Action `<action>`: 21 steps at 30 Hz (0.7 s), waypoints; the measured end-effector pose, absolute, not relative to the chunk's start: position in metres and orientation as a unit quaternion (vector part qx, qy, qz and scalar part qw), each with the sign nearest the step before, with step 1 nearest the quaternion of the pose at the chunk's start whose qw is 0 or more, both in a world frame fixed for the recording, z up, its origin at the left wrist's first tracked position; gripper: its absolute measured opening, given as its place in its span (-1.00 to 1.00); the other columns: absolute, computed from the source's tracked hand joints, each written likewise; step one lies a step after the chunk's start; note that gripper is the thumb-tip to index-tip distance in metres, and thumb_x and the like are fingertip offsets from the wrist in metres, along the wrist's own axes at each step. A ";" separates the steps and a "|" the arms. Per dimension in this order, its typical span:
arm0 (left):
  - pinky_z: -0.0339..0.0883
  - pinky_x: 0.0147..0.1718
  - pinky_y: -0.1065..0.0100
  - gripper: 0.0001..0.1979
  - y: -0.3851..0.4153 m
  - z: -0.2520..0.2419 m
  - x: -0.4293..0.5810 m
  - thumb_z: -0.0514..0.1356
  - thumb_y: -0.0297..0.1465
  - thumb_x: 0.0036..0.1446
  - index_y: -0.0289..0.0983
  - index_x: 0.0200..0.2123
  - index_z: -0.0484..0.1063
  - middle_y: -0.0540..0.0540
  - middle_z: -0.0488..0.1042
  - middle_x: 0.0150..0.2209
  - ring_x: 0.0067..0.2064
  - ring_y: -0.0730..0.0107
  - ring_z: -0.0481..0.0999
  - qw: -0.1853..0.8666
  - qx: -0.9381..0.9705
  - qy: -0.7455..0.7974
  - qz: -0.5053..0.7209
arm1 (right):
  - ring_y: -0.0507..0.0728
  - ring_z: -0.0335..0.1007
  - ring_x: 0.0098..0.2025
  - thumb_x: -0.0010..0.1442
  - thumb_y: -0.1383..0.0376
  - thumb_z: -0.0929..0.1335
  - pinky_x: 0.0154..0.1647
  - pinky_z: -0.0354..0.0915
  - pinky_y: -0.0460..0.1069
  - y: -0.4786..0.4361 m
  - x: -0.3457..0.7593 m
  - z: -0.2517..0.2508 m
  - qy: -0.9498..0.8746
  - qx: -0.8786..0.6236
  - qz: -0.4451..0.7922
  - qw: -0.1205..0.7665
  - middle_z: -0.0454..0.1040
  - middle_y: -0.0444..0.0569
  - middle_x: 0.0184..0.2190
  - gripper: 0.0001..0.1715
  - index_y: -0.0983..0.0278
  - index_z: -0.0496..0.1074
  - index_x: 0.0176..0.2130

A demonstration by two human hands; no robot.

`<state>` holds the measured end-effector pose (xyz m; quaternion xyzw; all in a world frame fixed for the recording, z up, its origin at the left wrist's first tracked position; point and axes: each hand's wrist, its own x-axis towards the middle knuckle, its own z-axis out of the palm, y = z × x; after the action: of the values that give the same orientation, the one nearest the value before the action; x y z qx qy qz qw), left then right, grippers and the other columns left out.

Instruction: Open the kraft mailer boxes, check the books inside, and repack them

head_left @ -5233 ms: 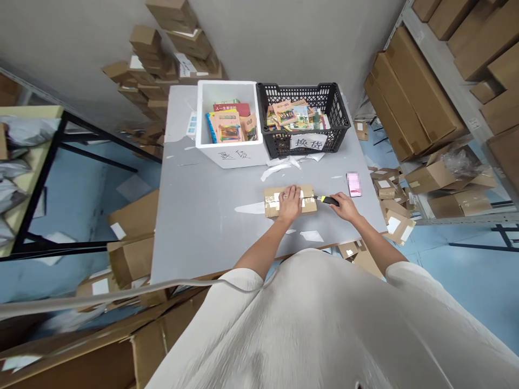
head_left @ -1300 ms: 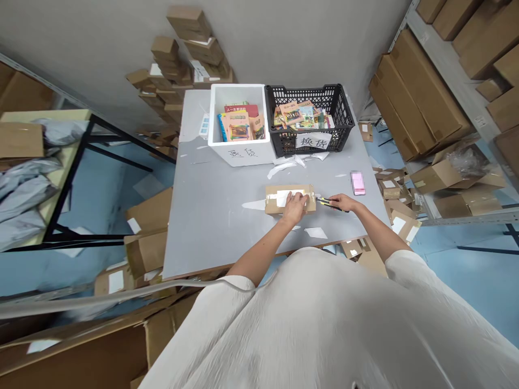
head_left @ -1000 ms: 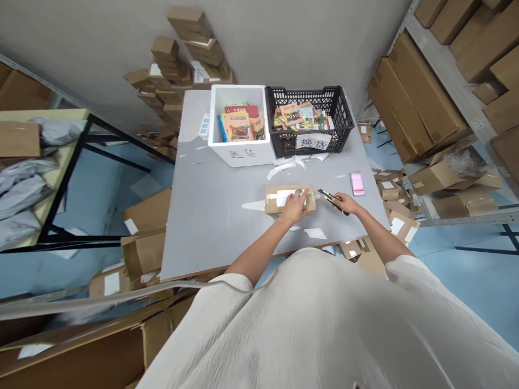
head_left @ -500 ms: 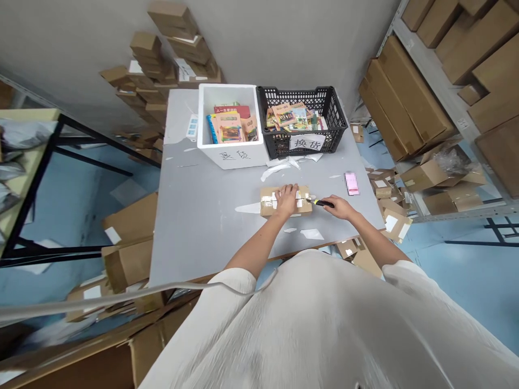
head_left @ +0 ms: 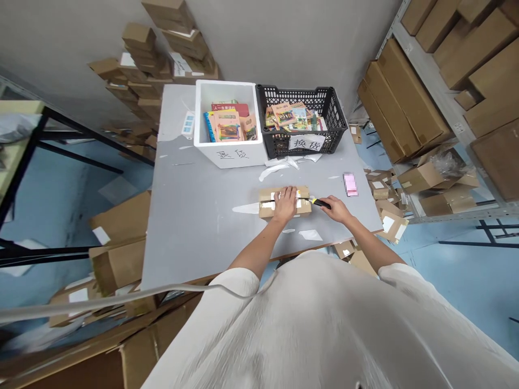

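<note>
A small taped cardboard box [head_left: 265, 209] with white label strips lies near the front of the grey table. My left hand [head_left: 286, 202] is on top of it, fingers slightly bent toward the far edge, holding it against the table. At the box's right end, my right hand [head_left: 336, 208] is closed around the black handle of a utility knife [head_left: 322, 203] with a yellow part near the blade. The blade points left along the box's top seam, and my left hand covers part of that seam.
Behind the box stand a white foam box [head_left: 231, 154] and a black plastic crate [head_left: 304, 146], both containing booklets. A phone [head_left: 351, 184] lies at the right, with paper scraps [head_left: 310, 235] near the front edge. Cardboard boxes fill the shelf [head_left: 458, 124] and floor.
The knife has shifted slightly left, further over the box top, with my right hand. My left hand stays on the box. The whole view has shifted a little.
</note>
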<state>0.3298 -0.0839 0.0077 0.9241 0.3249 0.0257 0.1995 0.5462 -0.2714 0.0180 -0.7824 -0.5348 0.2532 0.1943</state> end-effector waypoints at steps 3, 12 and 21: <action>-0.04 0.51 -0.18 -0.34 -0.084 0.003 0.330 -0.13 -0.33 0.56 -0.27 0.62 0.22 -0.40 0.30 0.58 0.59 -0.14 0.23 0.217 0.919 0.325 0.044 | 0.37 0.56 0.14 0.52 0.15 0.39 0.26 0.44 0.22 -0.276 0.548 0.010 -0.538 -0.786 0.233 0.194 0.62 0.14 0.12 -0.47 0.12 0.57 0.38; -0.09 0.52 -0.21 -0.37 -0.084 -0.001 0.329 -0.13 -0.30 0.56 -0.26 0.56 0.30 -0.39 0.34 0.55 0.58 -0.17 0.24 0.251 0.906 0.333 0.072 | 0.43 0.51 0.19 0.52 0.09 0.37 0.21 0.41 0.26 -0.283 0.552 -0.008 -0.534 -0.799 0.197 0.193 0.62 0.21 0.18 -0.47 0.17 0.57 0.35; -0.14 0.55 -0.22 -0.38 -0.086 0.000 0.330 -0.11 -0.30 0.56 -0.26 0.55 0.32 -0.39 0.37 0.53 0.58 -0.16 0.26 0.275 0.894 0.346 0.083 | 0.46 0.51 0.19 0.47 -0.02 0.36 0.26 0.45 0.32 -0.278 0.572 -0.013 -0.444 -0.833 0.180 0.276 0.60 0.24 0.16 -0.42 0.20 0.57 0.29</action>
<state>0.3296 -0.0863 0.0001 0.8935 0.3456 0.0825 0.2745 0.5720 -0.2783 -0.0134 -0.8331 -0.4444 0.1795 0.2761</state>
